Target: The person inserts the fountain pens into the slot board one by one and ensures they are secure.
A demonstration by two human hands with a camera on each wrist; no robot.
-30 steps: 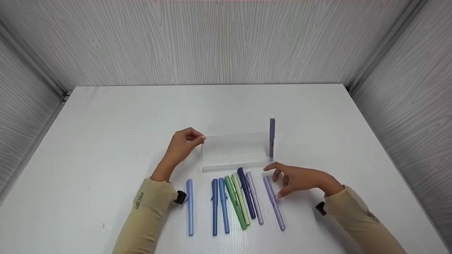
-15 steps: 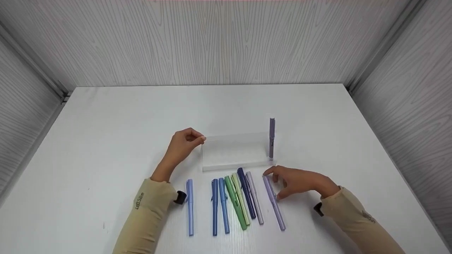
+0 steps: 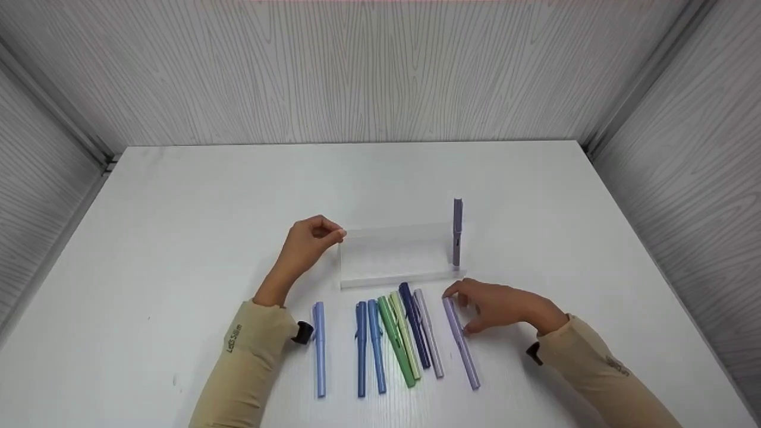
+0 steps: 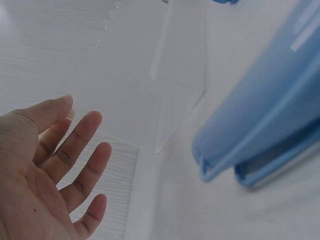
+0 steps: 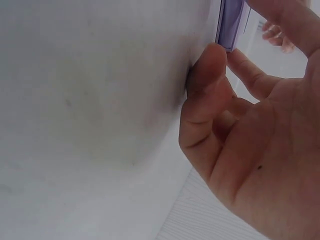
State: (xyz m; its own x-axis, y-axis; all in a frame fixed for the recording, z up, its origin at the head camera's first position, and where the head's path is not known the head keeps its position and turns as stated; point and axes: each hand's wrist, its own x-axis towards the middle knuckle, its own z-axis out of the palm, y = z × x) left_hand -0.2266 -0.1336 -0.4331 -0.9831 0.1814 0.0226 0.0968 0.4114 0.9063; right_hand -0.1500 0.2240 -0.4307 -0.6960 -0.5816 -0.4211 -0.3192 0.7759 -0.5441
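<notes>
A clear plastic pen stand [image 3: 398,255] stands mid-table in the head view. My left hand [image 3: 304,245] pinches its upper left corner between thumb and forefinger; the other fingers [image 4: 82,175] spread loosely in the left wrist view. One dark purple capped pen [image 3: 457,235] is upright at the stand's right end. Just in front of that end, my right hand [image 3: 505,304] has its fingers and thumb curled at the upper part of a lavender pen [image 3: 464,351], which lies slanted on the table. In the right wrist view the lavender pen [image 5: 231,22] shows between forefinger and thumb.
Left of the lavender pen lie a pale lilac pen [image 3: 432,342], a navy pen [image 3: 416,327], light and dark green pens [image 3: 397,342] and two blue pens [image 3: 361,351]. A light blue pen [image 3: 320,351] lies beside the left wrist. Panelled walls [image 3: 368,71] enclose the table.
My right hand has moved slightly left and closed in on the lavender pen, which has rolled a little so its clip no longer shows. The left hand has stayed on the stand's corner.
</notes>
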